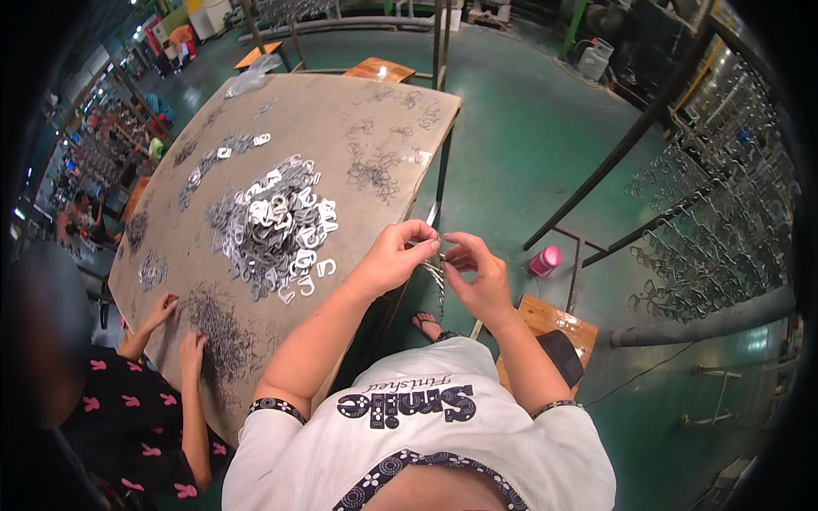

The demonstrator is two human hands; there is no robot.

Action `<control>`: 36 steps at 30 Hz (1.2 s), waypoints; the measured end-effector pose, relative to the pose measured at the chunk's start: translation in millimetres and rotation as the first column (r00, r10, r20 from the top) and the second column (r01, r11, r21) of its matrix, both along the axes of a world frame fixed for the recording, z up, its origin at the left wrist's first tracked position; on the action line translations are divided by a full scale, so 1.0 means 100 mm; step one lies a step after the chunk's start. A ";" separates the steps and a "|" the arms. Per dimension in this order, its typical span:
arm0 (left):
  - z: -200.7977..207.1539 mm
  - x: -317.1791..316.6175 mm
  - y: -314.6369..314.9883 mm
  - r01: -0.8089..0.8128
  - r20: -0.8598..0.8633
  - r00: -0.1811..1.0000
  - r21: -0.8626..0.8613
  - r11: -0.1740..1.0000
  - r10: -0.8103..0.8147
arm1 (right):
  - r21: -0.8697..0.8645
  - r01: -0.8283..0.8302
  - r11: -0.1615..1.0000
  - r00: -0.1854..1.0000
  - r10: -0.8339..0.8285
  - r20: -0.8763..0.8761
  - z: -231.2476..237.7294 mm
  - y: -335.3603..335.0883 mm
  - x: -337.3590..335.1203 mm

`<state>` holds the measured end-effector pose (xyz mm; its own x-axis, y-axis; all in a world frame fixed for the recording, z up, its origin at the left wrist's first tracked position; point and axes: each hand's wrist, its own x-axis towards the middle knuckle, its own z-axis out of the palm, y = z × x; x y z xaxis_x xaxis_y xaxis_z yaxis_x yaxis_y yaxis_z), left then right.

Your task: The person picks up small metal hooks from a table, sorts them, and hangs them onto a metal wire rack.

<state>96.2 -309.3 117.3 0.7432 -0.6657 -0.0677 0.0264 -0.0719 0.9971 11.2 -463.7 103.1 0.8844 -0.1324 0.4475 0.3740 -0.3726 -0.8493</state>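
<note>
In front of my body, beyond the table's right edge, my two hands are close together. My left hand [399,257] is closed, its thumb and forefinger pinched near the top of a twisted metal wire [440,288]. From the other side my right hand [479,277] curls its fingers and thumb round the same wire, which hangs down between the hands. Any smaller piece at the fingertips is too small to make out. To the left, a heap of flat silver hook-shaped metal pieces [274,223] lies on the brown table [319,111].
A co-worker's hands [192,347] are at a dark heap of small wire hooks [220,332]. More wire hooks [373,173] lie at the table's right. Twisted wires hang from a rack [707,230]. A wooden stool [558,319] and pink container [545,261] stand at my right.
</note>
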 end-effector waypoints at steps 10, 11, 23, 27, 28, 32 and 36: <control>0.26 -0.01 -0.52 0.059 0.335 0.942 -0.138 0.989 -0.009 | 0.052 0.186 0.981 0.955 -0.193 0.226 0.10 -0.34 0.07; 0.35 -0.05 -0.57 0.045 0.412 0.911 -0.127 0.991 0.011 | 0.102 0.174 0.979 0.950 -0.195 0.245 0.13 -0.35 0.06; 0.62 -0.12 -0.89 -0.019 0.661 0.737 -0.193 0.981 0.144 | 0.364 0.427 0.828 0.826 -0.521 0.217 0.56 -0.97 0.08; 0.10 0.17 -0.84 -0.084 0.606 0.782 -0.124 0.989 0.142 | 0.401 0.473 0.785 0.775 -0.587 0.234 0.87 -1.37 0.16; -0.03 0.24 -0.77 -0.111 0.590 0.796 -0.083 0.990 0.139 | 0.428 0.459 0.778 0.748 -0.599 0.287 0.95 -1.47 0.19; -0.55 0.37 -0.50 -0.228 0.573 0.798 0.001 0.974 0.186 | 0.425 0.532 0.733 0.629 -0.678 0.381 1.16 -1.86 0.30; -1.00 0.38 -0.30 -0.255 0.537 0.824 0.068 0.964 0.180 | 0.432 0.591 0.681 0.533 -0.732 0.425 1.36 -2.29 0.37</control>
<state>134.4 -339.2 17.1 0.8165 -0.4949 0.2973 -0.4644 -0.2571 0.8475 48.6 -692.6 238.9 0.1218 -0.7281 0.6746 0.4939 -0.5451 -0.6775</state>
